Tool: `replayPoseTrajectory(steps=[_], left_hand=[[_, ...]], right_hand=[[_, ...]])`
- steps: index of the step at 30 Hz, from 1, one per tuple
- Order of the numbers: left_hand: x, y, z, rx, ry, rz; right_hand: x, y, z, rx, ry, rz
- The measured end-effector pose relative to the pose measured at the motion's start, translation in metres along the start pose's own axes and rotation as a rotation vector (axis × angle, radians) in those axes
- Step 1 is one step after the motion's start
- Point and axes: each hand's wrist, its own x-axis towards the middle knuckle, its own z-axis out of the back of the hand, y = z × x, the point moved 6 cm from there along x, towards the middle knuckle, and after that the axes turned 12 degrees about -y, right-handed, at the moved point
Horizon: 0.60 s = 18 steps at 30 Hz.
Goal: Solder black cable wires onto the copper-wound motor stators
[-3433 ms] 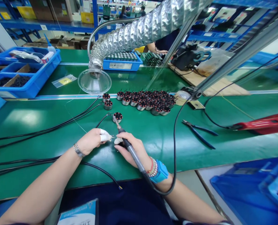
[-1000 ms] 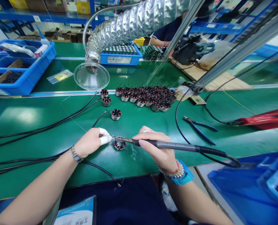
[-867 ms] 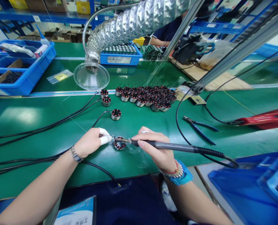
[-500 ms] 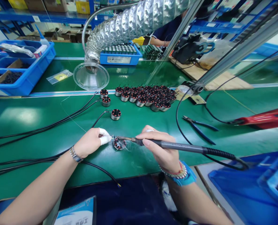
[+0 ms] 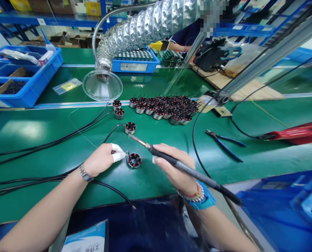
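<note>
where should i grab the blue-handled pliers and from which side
Probably best by the two blue handles of the pliers, coming from the near right. The tool lies on the table with its handles spread apart toward the right, while its metal head points left and slightly away, toward the black cable.

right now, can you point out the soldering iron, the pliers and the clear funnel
Soldering iron (image 5: 188, 169), head view: on its dark grey handle.
Pliers (image 5: 216, 138), head view: near the pivot.
Clear funnel (image 5: 102, 90), head view: on its flared cone.
</note>
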Motion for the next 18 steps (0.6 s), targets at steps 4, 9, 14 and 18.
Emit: replayPoseTrajectory(steps=[4,9,14,18], left_hand=[[-0.001,-0.001,0.000,-0.004,-0.005,0.012],[-0.001,-0.001,-0.001,-0.015,0.000,-0.009],[-0.002,-0.005,0.001,-0.030,0.007,-0.035],[-0.005,-0.008,0.002,-0.032,0.047,-0.046]], right_hand=[[-0.006,-0.005,-0.010,0.073,-0.016,-0.043],[-0.004,-0.002,-0.028,-0.042,0.031,0.001],[-0.007,-0.004,-0.049,-0.035,0.136,0.067],[-0.010,-0.004,-0.061,-0.037,0.209,0.090]])
